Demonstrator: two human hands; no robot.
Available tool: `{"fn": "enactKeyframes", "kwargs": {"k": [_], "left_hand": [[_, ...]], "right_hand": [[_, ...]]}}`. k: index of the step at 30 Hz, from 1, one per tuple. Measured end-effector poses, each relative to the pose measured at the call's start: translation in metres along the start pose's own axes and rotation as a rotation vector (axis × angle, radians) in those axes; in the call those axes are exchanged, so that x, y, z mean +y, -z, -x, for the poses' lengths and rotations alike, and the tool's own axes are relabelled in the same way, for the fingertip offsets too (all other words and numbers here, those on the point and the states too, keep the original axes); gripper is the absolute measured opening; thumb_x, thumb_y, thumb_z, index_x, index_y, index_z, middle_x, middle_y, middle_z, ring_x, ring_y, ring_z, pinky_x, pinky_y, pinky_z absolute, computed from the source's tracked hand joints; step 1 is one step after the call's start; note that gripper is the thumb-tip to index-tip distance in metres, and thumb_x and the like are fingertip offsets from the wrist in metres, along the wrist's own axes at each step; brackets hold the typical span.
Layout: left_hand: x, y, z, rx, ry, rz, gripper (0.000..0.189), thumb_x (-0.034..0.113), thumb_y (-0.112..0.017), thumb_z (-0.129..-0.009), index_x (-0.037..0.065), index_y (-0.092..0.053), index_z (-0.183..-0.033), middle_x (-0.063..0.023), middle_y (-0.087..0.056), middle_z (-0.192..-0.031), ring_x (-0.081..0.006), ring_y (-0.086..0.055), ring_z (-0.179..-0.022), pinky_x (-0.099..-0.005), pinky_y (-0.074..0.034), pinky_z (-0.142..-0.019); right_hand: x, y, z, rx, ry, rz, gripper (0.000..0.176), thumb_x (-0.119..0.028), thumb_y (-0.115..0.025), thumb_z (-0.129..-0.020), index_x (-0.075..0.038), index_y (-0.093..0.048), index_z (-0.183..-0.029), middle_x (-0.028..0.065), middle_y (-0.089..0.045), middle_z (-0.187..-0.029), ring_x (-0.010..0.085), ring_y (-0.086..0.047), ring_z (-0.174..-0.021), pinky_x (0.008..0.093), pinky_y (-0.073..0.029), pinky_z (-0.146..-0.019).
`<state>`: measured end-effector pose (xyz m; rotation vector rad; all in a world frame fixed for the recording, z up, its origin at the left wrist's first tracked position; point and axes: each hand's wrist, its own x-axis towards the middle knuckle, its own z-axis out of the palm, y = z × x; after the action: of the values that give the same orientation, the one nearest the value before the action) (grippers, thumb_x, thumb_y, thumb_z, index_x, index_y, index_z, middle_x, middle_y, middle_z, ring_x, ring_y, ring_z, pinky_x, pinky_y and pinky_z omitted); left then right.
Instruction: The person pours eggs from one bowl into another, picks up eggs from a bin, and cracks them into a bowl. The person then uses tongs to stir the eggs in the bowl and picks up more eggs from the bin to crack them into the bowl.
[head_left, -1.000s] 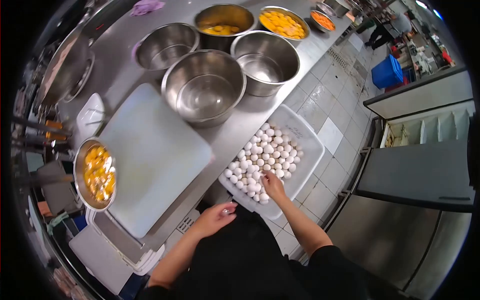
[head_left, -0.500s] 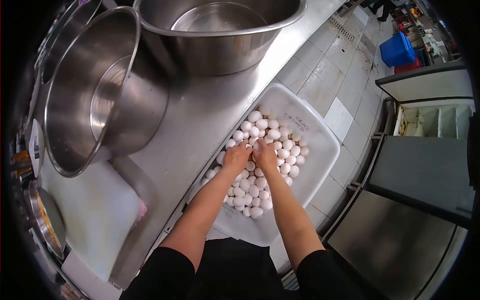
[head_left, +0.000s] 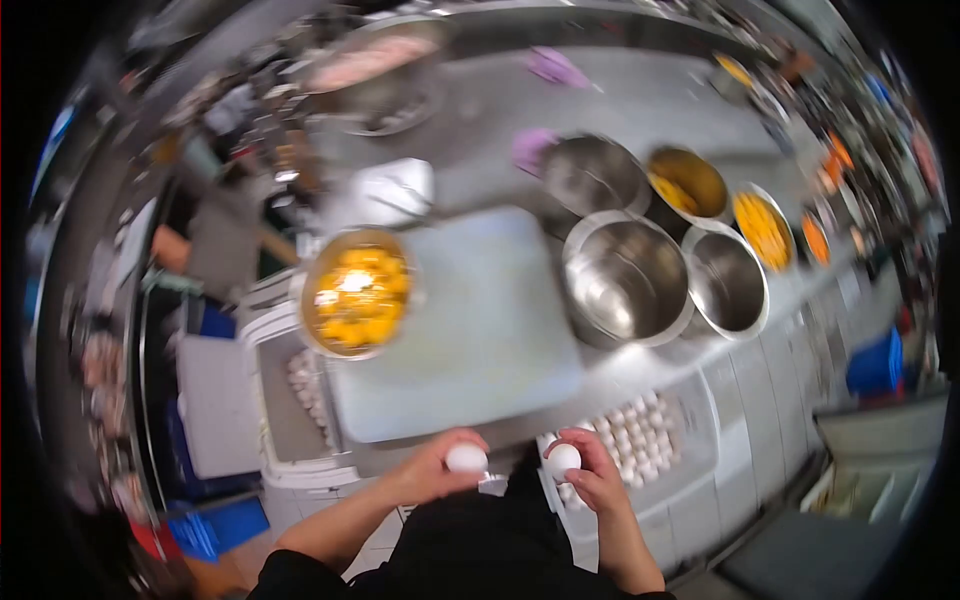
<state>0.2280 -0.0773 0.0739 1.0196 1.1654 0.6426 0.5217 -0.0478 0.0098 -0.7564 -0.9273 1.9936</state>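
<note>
You're up at the near edge of the counter now, hands apart, an egg in each: your left hand point(head_left: 432, 466) curls round the left egg point(head_left: 466, 458), your right hand point(head_left: 597, 478) grips the right egg point(head_left: 564, 460) in its fingers. Half a second ago both hands were down together among the eggs in the right-hand tub point(head_left: 703, 440); now they've come out of it. That translucent plastic tub, below the counter, still carries a crowd of smooth white eggs point(head_left: 640, 440). Over on your left, a second white tub point(head_left: 277, 405) has more eggs point(head_left: 308, 385) in it, partly hidden.

Just beyond your hands lies the cutting board point(head_left: 465, 330), pale, flat, round-cornered. At its left side sits the round metal bowl point(head_left: 357, 292), glossy yellow-orange yolks pooled inside. To the board's right, three deep steel pots: the near pot point(head_left: 625, 285), the right pot point(head_left: 727, 280) and the rear pot point(head_left: 596, 177), shiny metal showing inside. Past them, the yolk pot point(head_left: 690, 185) holds yellow yolks, the oval-looking bowl point(head_left: 765, 230) is heaped with yellow, and a small bowl point(head_left: 816, 240) holds something orange, blurred. Farther back on the brushed-looking steel counter point(head_left: 480, 130), there's a crumpled purple cloth point(head_left: 556, 67).
</note>
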Motion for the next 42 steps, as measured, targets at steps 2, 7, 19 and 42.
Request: {"fn": "enactKeyframes", "kwargs": {"k": [2, 7, 19, 42], "left_hand": [[0.015, 0.064, 0.027, 0.414, -0.046, 0.236, 0.029, 0.021, -0.068, -0.094, 0.013, -0.056, -0.119, 0.0019, -0.057, -0.083, -0.0061, -0.053, -0.063, -0.022, -0.042, -0.051], [0.027, 0.241, 0.018, 1.016, -0.44, 0.624, 0.043, 0.054, -0.045, -0.102, 0.013, -0.05, -0.09, 0.0006, -0.044, -0.054, -0.0092, -0.034, -0.034, -0.0254, -0.022, -0.03], [0.075, 0.314, -0.005, 0.874, -0.358, 0.513, 0.044, 0.054, -0.051, -0.099, 0.011, -0.055, -0.09, -0.0007, -0.045, -0.053, -0.0105, -0.034, -0.034, -0.0265, -0.022, -0.032], [0.009, 0.282, 0.067, 1.206, -0.17, -1.035, 0.057, 0.043, -0.072, -0.087, 0.003, -0.062, -0.127, -0.0183, -0.065, -0.111, -0.0249, -0.065, -0.099, -0.0347, -0.054, -0.08]], "right_hand": [[-0.018, -0.054, -0.061, -0.171, -0.04, 0.021, 0.06, -0.014, -0.072, -0.084, -0.004, -0.046, -0.138, 0.0156, -0.063, -0.124, 0.0231, -0.062, -0.113, 0.0332, -0.051, -0.091], [-0.019, -0.208, -0.257, -0.086, 0.115, -0.063, 0.044, -0.017, -0.063, -0.095, -0.005, -0.05, -0.135, 0.0158, -0.064, -0.117, 0.0209, -0.063, -0.092, 0.0337, -0.051, -0.068], [0.025, -0.333, -0.394, -0.155, 0.088, 0.209, 0.045, -0.021, -0.062, -0.097, -0.008, -0.049, -0.137, 0.0041, -0.063, -0.104, 0.0127, -0.061, -0.074, 0.0259, -0.049, -0.058], [-0.025, -0.246, -0.306, -0.287, -0.235, 0.189, 0.038, -0.044, -0.057, -0.101, -0.008, -0.058, -0.11, 0.0048, -0.062, -0.089, 0.01, -0.054, -0.064, 0.025, -0.043, -0.048]]}}
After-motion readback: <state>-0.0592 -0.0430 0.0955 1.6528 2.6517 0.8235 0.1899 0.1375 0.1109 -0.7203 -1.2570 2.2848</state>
